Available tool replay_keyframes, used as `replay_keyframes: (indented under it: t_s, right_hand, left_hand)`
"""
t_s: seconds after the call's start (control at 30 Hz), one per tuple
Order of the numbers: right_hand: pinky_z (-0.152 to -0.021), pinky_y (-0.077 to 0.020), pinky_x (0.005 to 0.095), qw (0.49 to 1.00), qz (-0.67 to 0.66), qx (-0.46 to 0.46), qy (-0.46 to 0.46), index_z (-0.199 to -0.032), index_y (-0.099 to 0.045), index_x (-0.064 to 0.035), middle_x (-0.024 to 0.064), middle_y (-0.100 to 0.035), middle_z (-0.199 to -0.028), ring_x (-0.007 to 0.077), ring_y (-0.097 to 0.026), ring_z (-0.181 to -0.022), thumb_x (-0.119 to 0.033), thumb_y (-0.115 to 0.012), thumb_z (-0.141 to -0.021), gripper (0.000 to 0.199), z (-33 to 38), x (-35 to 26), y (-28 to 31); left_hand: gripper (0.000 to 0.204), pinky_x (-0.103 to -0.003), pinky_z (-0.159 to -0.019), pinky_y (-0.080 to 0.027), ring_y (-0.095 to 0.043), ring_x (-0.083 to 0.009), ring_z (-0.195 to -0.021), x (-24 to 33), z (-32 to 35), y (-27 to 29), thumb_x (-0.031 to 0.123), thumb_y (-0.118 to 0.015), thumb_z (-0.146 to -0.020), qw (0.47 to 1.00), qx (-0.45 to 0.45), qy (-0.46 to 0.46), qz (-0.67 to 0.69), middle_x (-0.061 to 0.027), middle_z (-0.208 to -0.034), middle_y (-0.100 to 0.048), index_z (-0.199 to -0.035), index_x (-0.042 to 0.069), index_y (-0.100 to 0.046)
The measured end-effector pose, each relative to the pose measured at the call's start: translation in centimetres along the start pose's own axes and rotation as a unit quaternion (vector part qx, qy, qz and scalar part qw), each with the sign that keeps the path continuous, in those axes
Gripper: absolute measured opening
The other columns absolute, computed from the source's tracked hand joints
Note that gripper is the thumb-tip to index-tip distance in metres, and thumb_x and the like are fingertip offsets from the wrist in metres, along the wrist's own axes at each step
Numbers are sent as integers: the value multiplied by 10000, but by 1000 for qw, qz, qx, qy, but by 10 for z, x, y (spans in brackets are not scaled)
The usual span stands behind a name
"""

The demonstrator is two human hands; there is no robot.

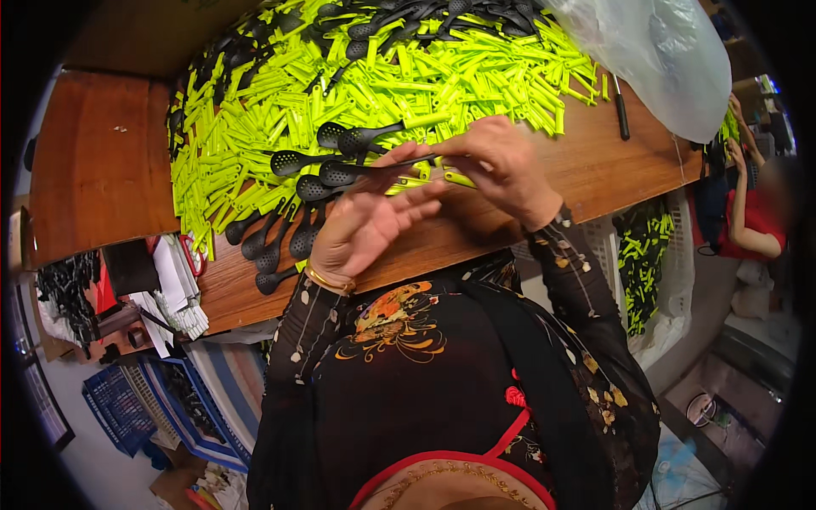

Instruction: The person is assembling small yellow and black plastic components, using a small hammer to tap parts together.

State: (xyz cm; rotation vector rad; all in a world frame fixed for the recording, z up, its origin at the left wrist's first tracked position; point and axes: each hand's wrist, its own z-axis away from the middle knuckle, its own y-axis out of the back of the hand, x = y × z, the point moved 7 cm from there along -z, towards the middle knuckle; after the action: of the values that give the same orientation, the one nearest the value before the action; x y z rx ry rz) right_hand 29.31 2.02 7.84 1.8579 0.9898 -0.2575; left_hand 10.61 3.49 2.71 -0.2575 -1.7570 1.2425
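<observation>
My right hand (pixel 503 166) pinches the thin end of a black perforated spoon (pixel 340 173), whose bowl points left. Palm up, my left hand (pixel 365 225) has its fingers stretched out beneath the spoon's shaft; whether they bear its weight I cannot tell. A lime-green handle (pixel 460 179) shows just under my right fingers, and whether it is held is unclear. Around my left hand lie several more black perforated spoons (pixel 293 161), one of them fitted with a green handle (pixel 425 121). Other black spoons (pixel 268 255) rest by the table's near edge.
A big heap of lime-green handles (pixel 365 89) spreads over the wooden table (pixel 629 166), with black spoons (pixel 425 13) behind it. At right are a plastic bag (pixel 659 59), a black-handled tool (pixel 622 110), a filled white crate (pixel 680 272) and another person (pixel 752 212). Papers (pixel 177 280) lie left.
</observation>
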Motion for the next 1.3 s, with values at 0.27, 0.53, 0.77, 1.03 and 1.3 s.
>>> replay_keyframes:
  t_s: [0.27,0.53,0.77,1.03,1.3]
  right_hand:
    - [-994,-524,419,982,125,-5,145,-1069,-826,-233,-54,-743,-1153,177,-685,-1051,-205,-774,-863,215,48,-43,8]
    - [-973,-486,413,986,155,16,57,-1164,-824,-239,-24,-695,-1121,218,-648,-1082,-177,-781,-840,333,56,-26,-8]
    - [-929,-505,442,980,109,101,-130,-1132,-790,-129,83,-731,-1077,309,-667,-1017,-86,-783,-880,256,41,43,13]
    - [-821,-548,435,966,216,9,-144,-1051,-783,-87,99,-731,-962,329,-690,-957,-154,-823,-868,199,31,83,3]
    - [-911,-548,416,981,191,21,1,-1097,-785,-104,76,-751,-1117,307,-686,-1057,-38,-711,-896,224,-73,88,-23]
  left_hand:
    - [786,-432,-922,-661,-752,-365,-1147,-57,28,7,574,-535,-1090,953,-23,288,87,-298,-1518,-564,-1601,-2,-376]
    - [471,-310,-782,-679,-805,-238,-952,-62,24,24,171,-643,-1105,962,81,256,-37,-203,-1212,-746,-1527,44,-475]
    - [377,-370,-852,-665,-788,-260,-1034,-30,9,34,179,-637,-1112,969,173,74,-162,-188,-1225,-745,-1451,43,-544]
    - [289,-375,-895,-646,-775,-273,-1059,-18,8,60,152,-614,-1121,966,214,9,-144,-158,-1183,-742,-1364,15,-540]
    - [368,-394,-969,-635,-753,-274,-1142,-11,4,67,130,-617,-1114,962,232,1,-141,-166,-1217,-736,-1456,15,-546]
